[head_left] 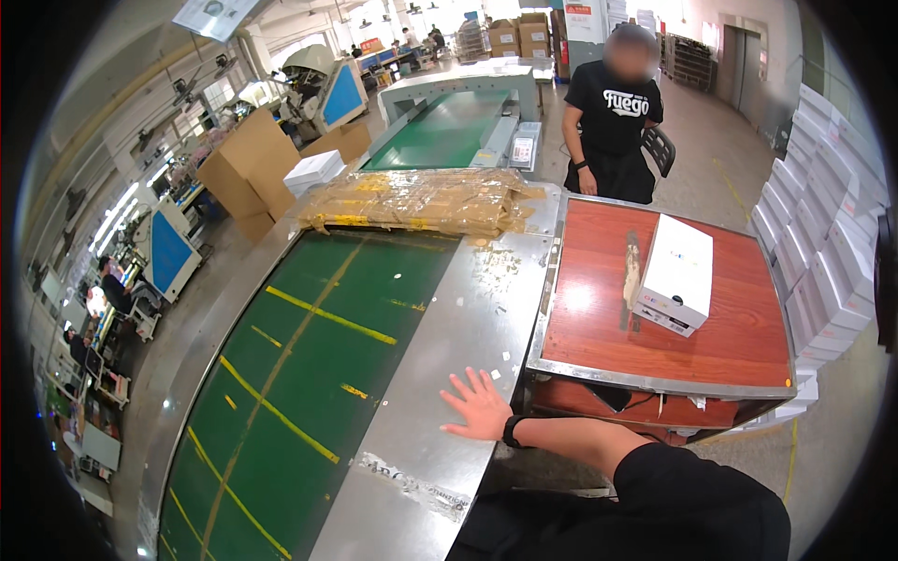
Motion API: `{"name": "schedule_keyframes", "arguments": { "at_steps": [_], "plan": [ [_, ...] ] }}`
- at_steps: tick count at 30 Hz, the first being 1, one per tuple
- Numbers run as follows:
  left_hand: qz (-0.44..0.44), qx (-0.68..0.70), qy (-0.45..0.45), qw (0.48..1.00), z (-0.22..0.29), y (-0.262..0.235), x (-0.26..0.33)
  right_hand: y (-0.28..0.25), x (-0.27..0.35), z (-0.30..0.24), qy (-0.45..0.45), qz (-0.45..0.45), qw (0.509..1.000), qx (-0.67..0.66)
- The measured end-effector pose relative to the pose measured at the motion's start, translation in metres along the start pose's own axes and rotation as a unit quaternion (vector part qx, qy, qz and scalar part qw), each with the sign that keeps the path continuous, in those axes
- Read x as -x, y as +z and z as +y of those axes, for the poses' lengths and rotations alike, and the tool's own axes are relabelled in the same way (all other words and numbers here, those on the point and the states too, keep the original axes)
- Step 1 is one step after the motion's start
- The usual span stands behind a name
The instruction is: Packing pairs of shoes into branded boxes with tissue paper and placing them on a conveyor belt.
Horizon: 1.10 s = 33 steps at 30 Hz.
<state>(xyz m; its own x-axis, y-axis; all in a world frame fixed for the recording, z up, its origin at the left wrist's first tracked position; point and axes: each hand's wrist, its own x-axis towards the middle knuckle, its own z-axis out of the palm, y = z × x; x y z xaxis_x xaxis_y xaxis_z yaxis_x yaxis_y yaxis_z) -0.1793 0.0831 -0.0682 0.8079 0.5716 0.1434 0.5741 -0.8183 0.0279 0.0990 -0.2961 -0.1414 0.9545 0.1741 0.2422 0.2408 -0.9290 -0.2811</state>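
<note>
My right hand [479, 408] lies flat with its fingers spread on the metal side plate [412, 411] of a conveyor, and nothing is in it. A dark band circles the wrist. Just left of the hand runs the green conveyor belt [309, 374], marked with yellow tape stripes. To the right, a white shoebox-like carton [681, 266] sits closed on a reddish-brown wooden table [589, 337]. My left hand does not appear.
Brown tape-wrapped cardboard [412, 201] covers the belt's far end. A person in black [613, 122] stands beyond the table. Stacked white boxes [828, 224] rise at the right. Behind stands another green conveyor [444, 131], with a large open cardboard box [248, 168] to its left.
</note>
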Motion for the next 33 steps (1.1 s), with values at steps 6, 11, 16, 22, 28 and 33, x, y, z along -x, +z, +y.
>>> {"name": "schedule_keyframes", "arguments": {
  "at_steps": [6, 11, 16, 22, 28, 33],
  "plan": [
    [-0.019, 0.01, -0.003, 1.0, -0.002, 0.0, -0.001, -0.003, 0.0, 0.0, -0.014, 0.013, 1.0, 0.006],
    [-0.041, 0.017, -0.012, 0.999, 0.005, -0.009, -0.005, -0.004, -0.001, 0.001, -0.012, -0.004, 1.0, 0.009],
    [-0.044, 0.051, -0.021, 0.997, 0.005, -0.013, -0.007, -0.006, -0.001, -0.001, -0.01, -0.006, 1.0, 0.008],
    [-0.023, 0.036, -0.053, 0.998, -0.003, -0.014, -0.004, -0.005, -0.007, -0.011, -0.025, -0.019, 0.999, 0.036],
    [-0.02, 0.037, -0.04, 0.998, -0.024, 0.015, -0.013, -0.001, -0.005, -0.009, -0.024, -0.007, 1.0, 0.009],
    [0.059, 0.064, -0.035, 0.996, -0.069, 0.071, -0.016, 0.003, -0.002, -0.018, 0.018, -0.041, 0.998, -0.035]
  ]
}}
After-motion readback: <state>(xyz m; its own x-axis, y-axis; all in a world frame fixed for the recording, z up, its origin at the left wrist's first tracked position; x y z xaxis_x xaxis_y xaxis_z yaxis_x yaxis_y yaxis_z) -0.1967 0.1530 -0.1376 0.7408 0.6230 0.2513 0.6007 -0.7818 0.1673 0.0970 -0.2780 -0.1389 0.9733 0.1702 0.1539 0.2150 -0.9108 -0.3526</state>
